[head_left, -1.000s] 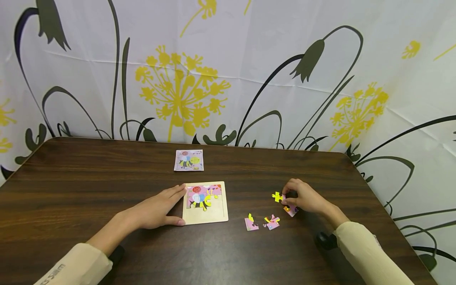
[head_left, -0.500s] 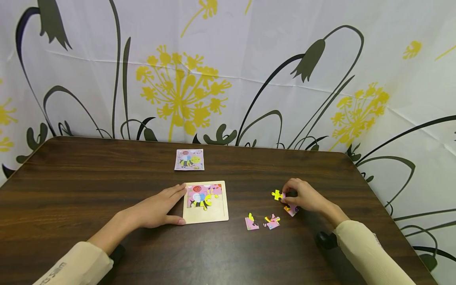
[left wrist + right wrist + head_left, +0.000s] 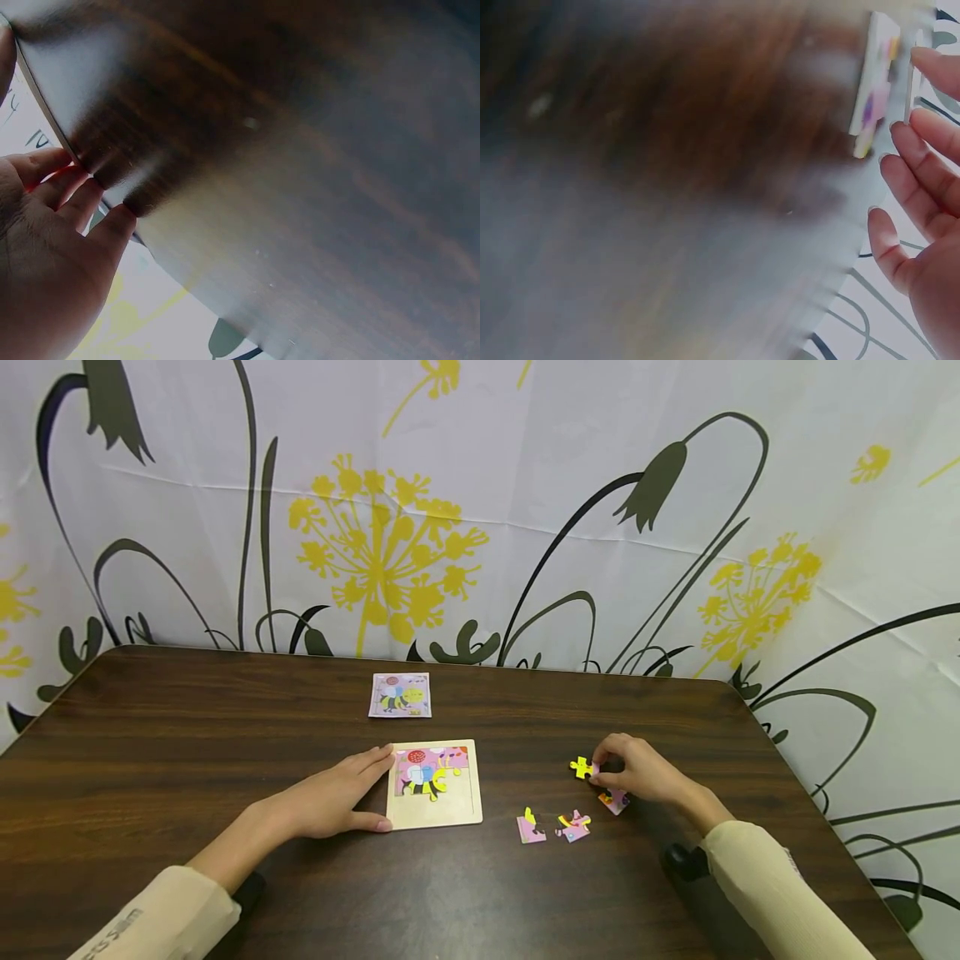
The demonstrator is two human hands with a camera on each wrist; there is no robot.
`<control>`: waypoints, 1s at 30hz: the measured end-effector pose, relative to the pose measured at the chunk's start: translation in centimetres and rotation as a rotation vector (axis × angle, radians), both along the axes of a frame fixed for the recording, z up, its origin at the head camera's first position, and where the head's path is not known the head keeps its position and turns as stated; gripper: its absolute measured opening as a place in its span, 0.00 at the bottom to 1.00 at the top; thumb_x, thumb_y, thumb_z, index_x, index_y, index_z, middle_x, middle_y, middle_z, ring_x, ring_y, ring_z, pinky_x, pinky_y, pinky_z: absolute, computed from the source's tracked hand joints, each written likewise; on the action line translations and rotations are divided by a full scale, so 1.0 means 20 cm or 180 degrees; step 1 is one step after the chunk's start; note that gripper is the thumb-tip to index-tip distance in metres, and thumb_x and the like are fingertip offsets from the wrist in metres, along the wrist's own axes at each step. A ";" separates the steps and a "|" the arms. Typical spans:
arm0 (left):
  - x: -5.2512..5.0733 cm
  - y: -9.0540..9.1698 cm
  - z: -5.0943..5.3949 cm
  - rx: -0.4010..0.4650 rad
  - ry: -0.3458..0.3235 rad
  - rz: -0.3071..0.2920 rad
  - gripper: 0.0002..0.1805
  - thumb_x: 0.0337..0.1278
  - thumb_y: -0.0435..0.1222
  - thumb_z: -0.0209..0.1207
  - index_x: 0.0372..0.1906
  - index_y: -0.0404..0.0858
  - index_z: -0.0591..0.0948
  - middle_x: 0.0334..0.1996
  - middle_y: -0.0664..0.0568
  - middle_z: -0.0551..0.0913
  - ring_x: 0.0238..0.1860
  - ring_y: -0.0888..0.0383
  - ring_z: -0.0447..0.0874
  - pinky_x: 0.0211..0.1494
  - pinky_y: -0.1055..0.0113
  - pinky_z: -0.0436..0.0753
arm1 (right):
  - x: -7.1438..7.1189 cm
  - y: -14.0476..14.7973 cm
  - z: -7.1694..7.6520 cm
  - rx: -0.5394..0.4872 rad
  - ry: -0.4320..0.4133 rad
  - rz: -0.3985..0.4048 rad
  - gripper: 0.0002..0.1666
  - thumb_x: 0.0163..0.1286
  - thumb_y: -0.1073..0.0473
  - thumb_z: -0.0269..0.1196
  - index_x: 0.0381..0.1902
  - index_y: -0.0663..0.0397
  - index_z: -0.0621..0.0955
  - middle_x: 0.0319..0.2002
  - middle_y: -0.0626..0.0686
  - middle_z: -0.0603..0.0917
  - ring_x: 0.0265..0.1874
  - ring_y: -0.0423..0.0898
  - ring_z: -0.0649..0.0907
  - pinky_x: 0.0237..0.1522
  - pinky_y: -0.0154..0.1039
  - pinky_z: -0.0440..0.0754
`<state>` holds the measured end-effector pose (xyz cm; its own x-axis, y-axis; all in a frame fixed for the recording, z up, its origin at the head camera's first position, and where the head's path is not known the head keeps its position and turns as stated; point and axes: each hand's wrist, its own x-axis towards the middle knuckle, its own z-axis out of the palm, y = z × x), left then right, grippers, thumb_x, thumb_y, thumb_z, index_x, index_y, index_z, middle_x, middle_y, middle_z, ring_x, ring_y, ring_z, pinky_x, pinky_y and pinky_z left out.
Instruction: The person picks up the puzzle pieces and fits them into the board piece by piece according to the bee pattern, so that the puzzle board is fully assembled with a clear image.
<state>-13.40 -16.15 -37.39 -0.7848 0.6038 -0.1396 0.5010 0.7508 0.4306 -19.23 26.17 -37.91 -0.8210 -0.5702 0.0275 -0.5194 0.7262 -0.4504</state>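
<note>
Pinching a yellow-and-pink puzzle piece [image 3: 582, 767] between thumb and forefinger, the right hand [image 3: 637, 770] is over the right part of the desk [image 3: 315, 906]. From the right wrist the piece shows as a thin edge between the fingertips, while the other fingers curve loosely and hold nothing; whether it is wholly clear of the desk I cannot tell.

At the left, the left hand [image 3: 333, 797] lies against the left side of the wooden puzzle board [image 3: 438, 816], its fingers extended to the far left corner and its thumb at the near left one, as if steadying it. The assembled bee picture [image 3: 420, 772] covers the board's far side and much of its left; bare wood shows along the near side and at the right.

Three other pieces lie loose to the right of the board: a pink-and-yellow corner piece [image 3: 531, 828], a pink piece with a yellow band [image 3: 575, 827] just to its right, and an orange-and-pink piece [image 3: 615, 801] close under the right hand. A printed bee card [image 3: 401, 696] lies beyond the board, on its far side.

The step in hand appears to be picking up or turning a piece for the unfilled area. The next move likely calls for carrying it left, turning it until its tabs match a neighbour, and pressing it flat while the board is held steady.
</note>
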 end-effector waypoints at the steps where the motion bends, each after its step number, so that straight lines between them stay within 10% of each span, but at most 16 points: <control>1: 0.00 0.00 0.00 -0.0001 0.0005 0.0000 0.46 0.51 0.53 0.60 0.66 0.26 0.58 0.67 0.34 0.53 0.66 0.38 0.52 0.62 0.45 0.59 | 0.00 0.00 0.00 -0.0021 -0.0010 -0.0009 0.09 0.54 0.59 0.69 0.31 0.53 0.78 0.31 0.45 0.77 0.33 0.43 0.75 0.36 0.40 0.74; 30: 0.00 0.00 0.00 -0.0016 0.0006 0.0002 0.47 0.50 0.53 0.60 0.65 0.26 0.58 0.67 0.34 0.53 0.66 0.38 0.52 0.62 0.45 0.58 | -0.04 -0.28 0.07 -0.0107 0.0188 0.0530 0.09 0.56 0.61 0.67 0.33 0.56 0.80 0.33 0.46 0.77 0.35 0.44 0.75 0.39 0.42 0.75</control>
<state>-13.31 -16.11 -37.33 -0.7855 0.6025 -0.1414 0.5012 0.7533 0.4258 -20.08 20.51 -36.61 -0.7117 -0.6961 0.0942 -0.6575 0.6130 -0.4380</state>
